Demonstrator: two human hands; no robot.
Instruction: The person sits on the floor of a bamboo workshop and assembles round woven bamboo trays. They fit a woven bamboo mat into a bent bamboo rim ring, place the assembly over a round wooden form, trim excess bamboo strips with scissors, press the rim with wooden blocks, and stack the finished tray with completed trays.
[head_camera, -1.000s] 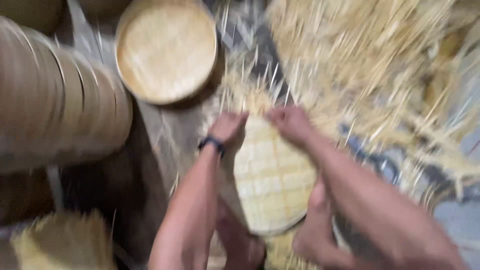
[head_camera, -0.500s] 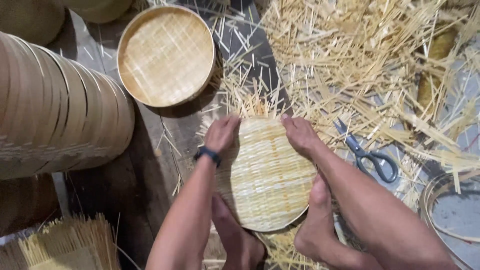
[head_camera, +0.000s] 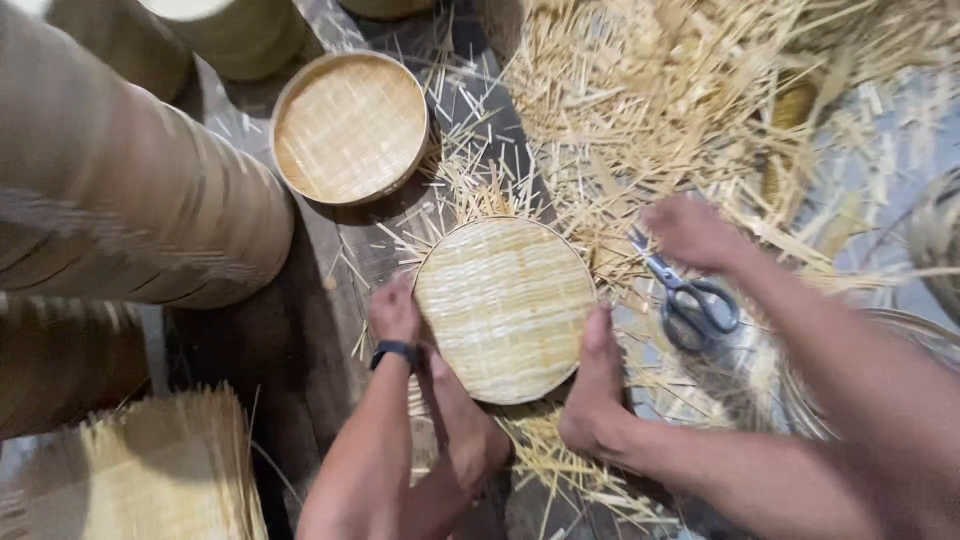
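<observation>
A round woven bamboo disc (head_camera: 505, 305) lies in the middle, with loose strip ends sticking out at its top. My left hand (head_camera: 395, 315), with a dark band on the wrist, grips the disc's left edge. Two bare feet press on it from below, one (head_camera: 455, 420) at the lower left and one (head_camera: 597, 385) at the right edge. My right hand (head_camera: 690, 235) is blurred and hovers off the disc, just above the blades of grey-handled scissors (head_camera: 700, 305). It holds nothing that I can see.
A round woven tray with a raised rim (head_camera: 350, 125) sits at the upper left. A long stack of bamboo hoops (head_camera: 130, 210) fills the left side. Loose bamboo strips (head_camera: 650, 90) pile up at the top right. A bundle of strips (head_camera: 170, 470) stands at the bottom left.
My right hand left the disc's top edge and moved right to the scissors. My left hand slid from the top of the disc down to its left edge.
</observation>
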